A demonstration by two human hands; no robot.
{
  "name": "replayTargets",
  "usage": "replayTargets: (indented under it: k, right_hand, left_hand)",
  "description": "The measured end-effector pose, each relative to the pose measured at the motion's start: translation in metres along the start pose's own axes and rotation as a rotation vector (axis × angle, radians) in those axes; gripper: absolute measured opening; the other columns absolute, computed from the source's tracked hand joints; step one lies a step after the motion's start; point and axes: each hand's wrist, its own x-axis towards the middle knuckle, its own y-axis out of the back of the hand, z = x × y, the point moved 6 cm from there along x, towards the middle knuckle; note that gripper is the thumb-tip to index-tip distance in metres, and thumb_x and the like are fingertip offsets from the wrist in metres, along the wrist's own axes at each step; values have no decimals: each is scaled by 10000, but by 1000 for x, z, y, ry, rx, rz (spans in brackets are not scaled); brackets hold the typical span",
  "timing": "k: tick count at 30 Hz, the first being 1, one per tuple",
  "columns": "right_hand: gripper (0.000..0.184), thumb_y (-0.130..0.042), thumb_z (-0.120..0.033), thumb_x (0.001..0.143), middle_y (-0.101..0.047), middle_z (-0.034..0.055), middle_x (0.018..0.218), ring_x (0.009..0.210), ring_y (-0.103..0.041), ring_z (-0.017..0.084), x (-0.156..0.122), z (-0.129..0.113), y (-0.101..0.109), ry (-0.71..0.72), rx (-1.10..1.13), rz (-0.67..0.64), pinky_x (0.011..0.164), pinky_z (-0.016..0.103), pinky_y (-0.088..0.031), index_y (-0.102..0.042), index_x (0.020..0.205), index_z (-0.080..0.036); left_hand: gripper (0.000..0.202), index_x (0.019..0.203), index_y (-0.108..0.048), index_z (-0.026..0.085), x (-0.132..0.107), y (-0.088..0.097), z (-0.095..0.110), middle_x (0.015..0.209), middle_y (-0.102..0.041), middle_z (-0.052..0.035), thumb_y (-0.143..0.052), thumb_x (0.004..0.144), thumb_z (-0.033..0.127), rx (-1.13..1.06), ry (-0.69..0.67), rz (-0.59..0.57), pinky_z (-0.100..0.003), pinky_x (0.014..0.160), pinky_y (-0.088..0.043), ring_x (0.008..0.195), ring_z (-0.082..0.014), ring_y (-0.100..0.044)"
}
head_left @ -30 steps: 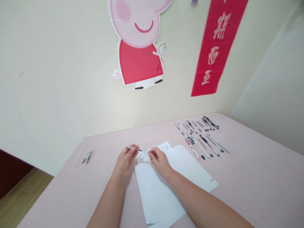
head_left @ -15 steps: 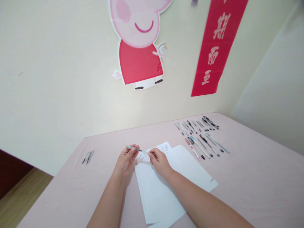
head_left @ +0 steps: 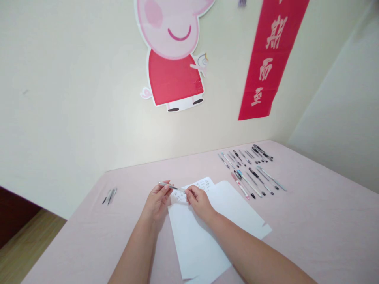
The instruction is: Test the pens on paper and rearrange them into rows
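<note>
A slim pen [head_left: 174,187], dark along its middle and clear toward its right end, is held level between my two hands above the paper. My left hand [head_left: 157,200] pinches its left part between thumb and fingers. The right end is gripped by the closed fingertips of my right hand [head_left: 199,200], which hide its tip. Under and behind the hands lie white sheets of paper [head_left: 197,240]. Handwriting and small scribbles cover a sheet [head_left: 204,183] at their far edge, partly hidden by my hands.
Several pens lie in two rows on the right, a far row [head_left: 243,157] and a nearer row [head_left: 257,182]. A few pen parts [head_left: 110,195] rest at the left of the pink-covered table [head_left: 319,221]. Behind it rises a wall with a pig cutout [head_left: 176,79] and a red banner [head_left: 271,59].
Hardly anything differs. My right hand has shifted very slightly to the right along with its end of the pen; the left hand stays in place.
</note>
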Motion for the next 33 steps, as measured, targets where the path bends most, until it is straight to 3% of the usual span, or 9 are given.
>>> replayTargets:
  k: [3,5,10,14,18,20,24,29,33]
  right_hand:
    - [172,-493,-336,822,-534,-33,608,549,-489,106,0,2,0,-17,39,26,544,216,-378,-562,879,-188]
    - [249,-565,-304,766,-543,-37,653,570,-497,111,1,5,1,-30,57,68,552,219,-387,-532,991,-204]
    - [96,-534,-281,774,-549,-29,670,576,-494,109,1,4,0,-15,37,61,566,225,-387,-546,825,-201]
    - [156,-504,-331,809,-535,-31,606,543,-480,106,0,1,2,-15,4,33,529,214,-367,-567,804,-189]
    - [331,-392,-386,879,-505,-30,513,509,-485,102,-2,1,0,-16,-12,-9,539,216,-372,-584,716,-172]
    - [347,-366,-391,890,-514,-28,519,507,-495,102,-2,3,-2,-23,11,-23,546,218,-383,-602,764,-169]
    - [264,-554,-341,783,-575,-23,681,571,-511,109,0,5,0,-6,28,59,555,218,-397,-555,1004,-197]
    - [108,-532,-290,783,-562,-24,679,579,-498,110,0,3,0,-3,23,59,554,220,-386,-552,839,-200]
    - [110,-514,-292,792,-524,-34,606,549,-482,112,0,0,1,-21,24,35,532,223,-369,-558,804,-192]
  left_hand:
    - [247,809,-660,133,0,0,0,725,-679,-15,-758,585,172,5,-9,-1,-199,710,-489,706,-99,-629]
    - [234,800,-658,137,1,1,1,723,-678,-15,-753,590,176,7,-20,3,-210,711,-490,707,-103,-629]
    - [238,795,-659,137,1,1,0,719,-678,-11,-759,583,180,5,-20,6,-205,714,-481,699,-95,-623]
    - [247,800,-661,137,0,1,0,710,-675,-7,-765,581,184,0,-13,4,-199,714,-477,701,-91,-618]
    - [266,813,-661,134,1,1,-1,715,-678,-13,-771,578,193,10,-10,-8,-201,707,-478,696,-93,-617]
    - [274,814,-663,135,1,1,-1,715,-679,-13,-776,571,195,10,-8,-7,-198,706,-477,695,-91,-616]
    - [289,795,-664,135,1,1,-1,707,-681,-10,-791,544,200,-7,-3,7,-187,706,-475,692,-84,-614]
    - [264,791,-666,135,1,1,-1,704,-678,-12,-780,558,187,-5,-13,16,-195,690,-480,686,-90,-613]
    - [276,798,-666,131,1,1,0,711,-680,-13,-785,555,188,-8,-13,6,-181,692,-479,686,-83,-611]
